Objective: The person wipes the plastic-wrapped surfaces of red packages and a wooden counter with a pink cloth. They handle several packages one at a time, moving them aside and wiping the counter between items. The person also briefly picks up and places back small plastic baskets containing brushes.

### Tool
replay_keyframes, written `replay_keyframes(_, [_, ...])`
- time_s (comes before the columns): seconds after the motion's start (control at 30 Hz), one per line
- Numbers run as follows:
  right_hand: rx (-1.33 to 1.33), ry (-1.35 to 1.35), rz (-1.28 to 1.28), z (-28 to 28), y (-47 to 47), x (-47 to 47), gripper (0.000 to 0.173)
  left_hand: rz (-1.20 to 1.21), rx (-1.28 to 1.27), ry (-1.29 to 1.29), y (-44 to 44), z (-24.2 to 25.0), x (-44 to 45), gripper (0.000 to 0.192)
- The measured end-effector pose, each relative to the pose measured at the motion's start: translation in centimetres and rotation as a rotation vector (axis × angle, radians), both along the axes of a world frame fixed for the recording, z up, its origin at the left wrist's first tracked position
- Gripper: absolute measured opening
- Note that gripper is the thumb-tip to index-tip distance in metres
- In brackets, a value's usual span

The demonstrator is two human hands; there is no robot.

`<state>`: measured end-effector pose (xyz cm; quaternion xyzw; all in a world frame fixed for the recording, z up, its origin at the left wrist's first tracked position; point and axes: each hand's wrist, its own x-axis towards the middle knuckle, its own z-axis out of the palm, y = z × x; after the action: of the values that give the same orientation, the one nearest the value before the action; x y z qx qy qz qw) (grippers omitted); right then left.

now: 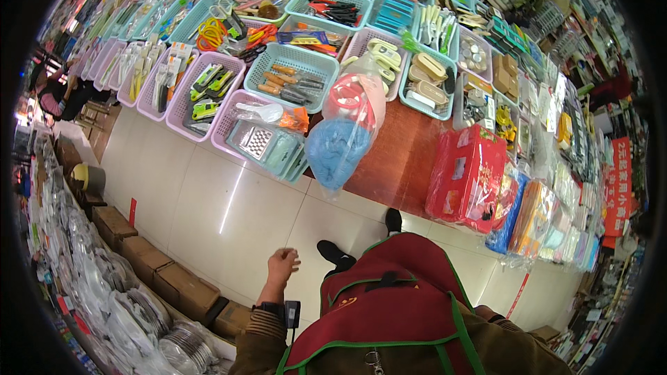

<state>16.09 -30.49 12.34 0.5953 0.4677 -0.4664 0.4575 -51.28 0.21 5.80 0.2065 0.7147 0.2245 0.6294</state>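
Observation:
My left hand (284, 265) hangs over the tiled floor with its fingers loosely curled and slightly apart, holding nothing. Low at my right side, my right hand (487, 313) shows only in part beside the red apron (385, 297), and its fingers are hidden. Before me, a clear plastic bag (344, 130) with pink and blue goods lies at the edge of a red-brown table (404, 153). Left of the bag, a lilac basket (221, 130) carries packaged graters and a white ladle. A turquoise basket (250, 80) behind it contains wooden-handled tools. Neither hand touches these goods.
Red wrapped boxes (466, 182) stand at the table's right, beside stacked packaged goods (531, 219). Cardboard boxes (185, 286) line the floor at left, below a shelf of plastic-wrapped dishes (187, 346). Another person (57, 96) sits at far left. A red banner (618, 187) hangs at right.

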Motion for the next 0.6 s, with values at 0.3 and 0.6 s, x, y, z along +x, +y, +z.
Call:
replay_keyframes(0.3, [0.220,0.296,-0.164,-3.4,-0.3,-3.4,0.042,-0.593,0.836,0.669,16.6,8.7,9.2,0.064])
replay_keyframes(0.6, [0.261,0.264,-0.121,-9.5,2.3,-6.4,0.045,-1.330,0.734,0.828,27.0,10.9,18.0,0.084])
